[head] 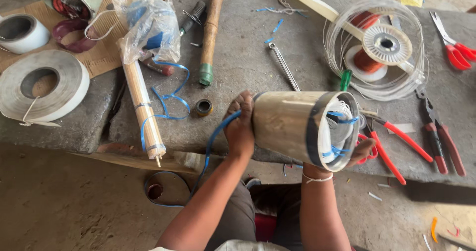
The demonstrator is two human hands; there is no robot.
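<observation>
A shiny metal cylinder (287, 124), a motor stator with white windings and blue ties showing at its open end, lies on its side at the bench's front edge. My left hand (240, 127) grips its left end and pinches a blue strap (208, 152) that hangs down to the floor. My right hand (361, 151) supports the cylinder from beneath at its right, open end; only the fingers and wrist show.
On the stone bench (243, 57) lie red-handled pliers (391, 147), darker pliers (441, 137), red scissors (453, 47), a wire spool (384, 45), a spanner (283, 65), a wooden handle (210, 30), a stick bundle (144, 112), tape rolls (44, 87) and a plastic bag (148, 28).
</observation>
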